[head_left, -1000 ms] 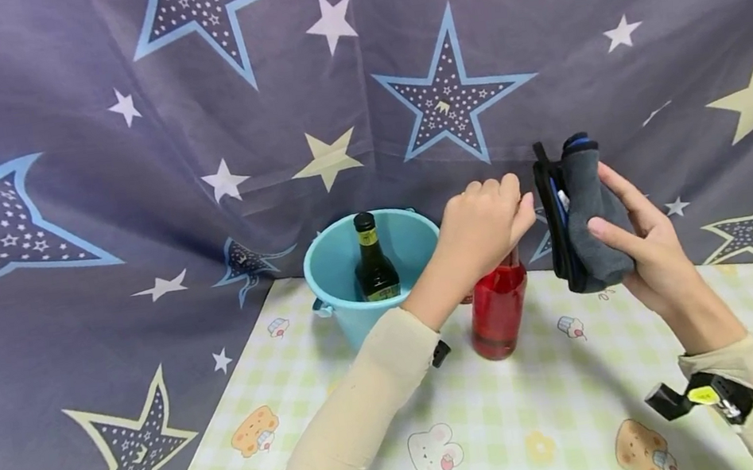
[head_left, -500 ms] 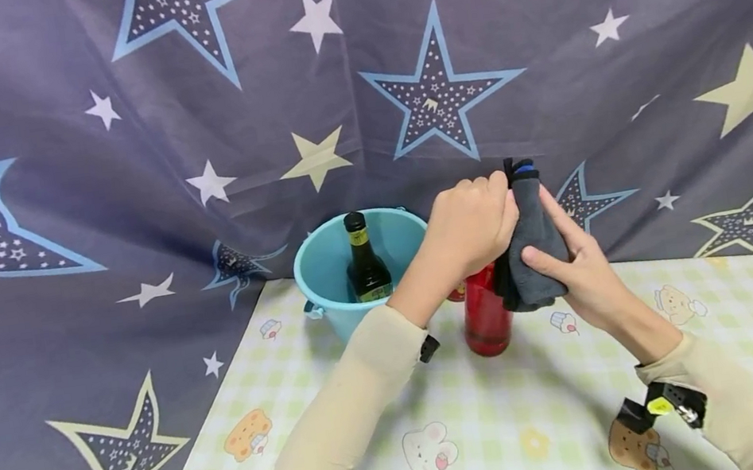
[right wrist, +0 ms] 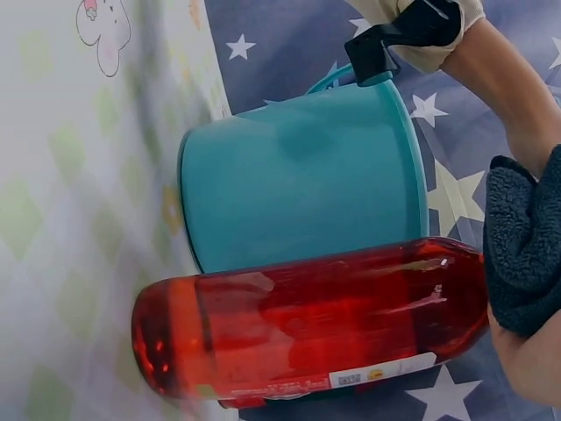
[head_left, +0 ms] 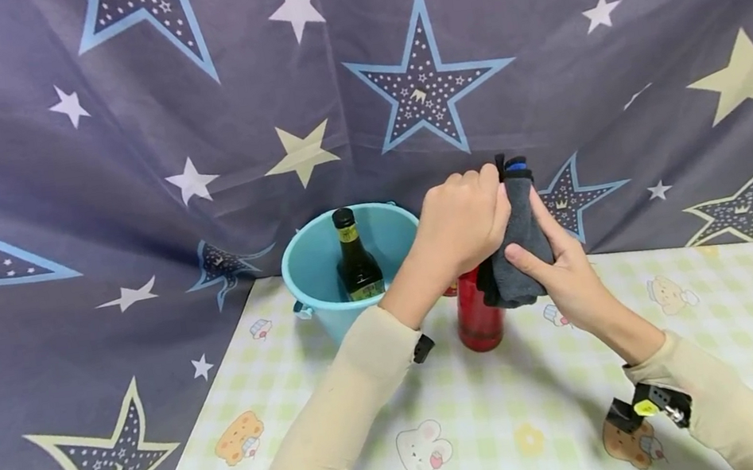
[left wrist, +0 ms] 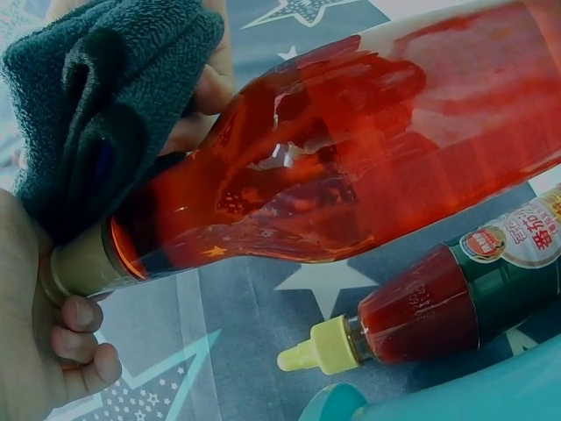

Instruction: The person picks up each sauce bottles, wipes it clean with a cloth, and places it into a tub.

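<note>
A bottle of red liquid (head_left: 481,321) stands upright on the table, right of the bucket. My left hand (head_left: 465,222) grips its gold-coloured cap (left wrist: 83,263), fingers curled round it in the left wrist view. In my right hand (head_left: 565,269) is a folded dark grey cloth (head_left: 523,238) with black edging and a bit of blue at its top. The cloth lies against the bottle's neck, just beside my left hand, and covers part of the shoulder. My right thumb shows on the cloth's near side; the other right fingers are mostly behind it.
A light blue bucket (head_left: 337,317) stands left of the red bottle, with a dark glass bottle (head_left: 355,262) inside. Behind the red bottle is a sauce bottle (left wrist: 421,307) with a yellow nozzle. A star-patterned curtain (head_left: 222,112) hangs behind the checked tablecloth (head_left: 516,408).
My right hand has brought the cloth leftward from apart to against the bottle's neck. My left hand keeps its grip at the bottle's top. The head view has shifted slightly.
</note>
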### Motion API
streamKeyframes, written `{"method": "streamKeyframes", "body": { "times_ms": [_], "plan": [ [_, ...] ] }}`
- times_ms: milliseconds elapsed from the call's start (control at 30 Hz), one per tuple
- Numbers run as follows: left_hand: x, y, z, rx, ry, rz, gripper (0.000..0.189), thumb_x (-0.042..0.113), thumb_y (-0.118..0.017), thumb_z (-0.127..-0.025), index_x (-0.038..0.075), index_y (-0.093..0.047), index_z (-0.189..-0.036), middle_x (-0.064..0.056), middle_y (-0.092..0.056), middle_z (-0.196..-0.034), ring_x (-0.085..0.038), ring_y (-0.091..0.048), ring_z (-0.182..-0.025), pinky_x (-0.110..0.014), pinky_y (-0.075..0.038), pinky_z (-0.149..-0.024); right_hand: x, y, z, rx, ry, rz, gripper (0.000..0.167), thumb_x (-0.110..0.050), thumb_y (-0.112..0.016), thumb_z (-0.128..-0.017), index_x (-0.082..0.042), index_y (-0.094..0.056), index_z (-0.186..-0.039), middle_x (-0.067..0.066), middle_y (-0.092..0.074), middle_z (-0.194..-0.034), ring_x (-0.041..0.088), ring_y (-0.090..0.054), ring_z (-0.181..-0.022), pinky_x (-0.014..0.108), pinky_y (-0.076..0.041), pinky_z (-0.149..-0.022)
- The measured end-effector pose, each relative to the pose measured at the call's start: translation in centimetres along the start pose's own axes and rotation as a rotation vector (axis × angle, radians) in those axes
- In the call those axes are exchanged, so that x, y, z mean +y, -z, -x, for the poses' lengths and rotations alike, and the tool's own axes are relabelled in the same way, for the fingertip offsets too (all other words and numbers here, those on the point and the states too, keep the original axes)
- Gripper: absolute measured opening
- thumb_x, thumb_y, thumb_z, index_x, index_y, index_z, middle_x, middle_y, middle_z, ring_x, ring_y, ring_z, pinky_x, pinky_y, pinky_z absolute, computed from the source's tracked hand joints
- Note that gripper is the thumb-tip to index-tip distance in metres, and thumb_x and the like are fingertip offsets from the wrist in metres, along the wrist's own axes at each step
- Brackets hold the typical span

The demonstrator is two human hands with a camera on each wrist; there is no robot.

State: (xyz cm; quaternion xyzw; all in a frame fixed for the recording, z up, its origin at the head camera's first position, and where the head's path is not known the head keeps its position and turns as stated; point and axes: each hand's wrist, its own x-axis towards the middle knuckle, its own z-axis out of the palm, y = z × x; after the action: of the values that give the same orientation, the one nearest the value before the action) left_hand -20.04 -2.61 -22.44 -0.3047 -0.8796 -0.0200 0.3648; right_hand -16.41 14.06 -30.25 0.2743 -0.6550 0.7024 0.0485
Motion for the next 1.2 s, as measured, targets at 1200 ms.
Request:
{"method": "streamKeyframes", "body": {
  "times_ms": [1200],
  "plan": [
    [0.2, 0.3, -0.4, -0.087, 0.043, -0.014, 0.034, 0.029, -0.032, -0.11, 0.01, -0.06, -0.103, -0.002, -0.06, -0.073, -0.017, -0.059, -0.064, -0.027, -0.051, -0.056, 0.1, 1.0, 0.9, -0.015, -0.073, 0.507, 0.079, -0.021, -0.062, -0.103, -0.044, -0.013, -0.161, 0.004, -0.028, -0.168, -0.01, -0.06, -0.104, 0.008, -0.049, -0.077]
  ]
}}
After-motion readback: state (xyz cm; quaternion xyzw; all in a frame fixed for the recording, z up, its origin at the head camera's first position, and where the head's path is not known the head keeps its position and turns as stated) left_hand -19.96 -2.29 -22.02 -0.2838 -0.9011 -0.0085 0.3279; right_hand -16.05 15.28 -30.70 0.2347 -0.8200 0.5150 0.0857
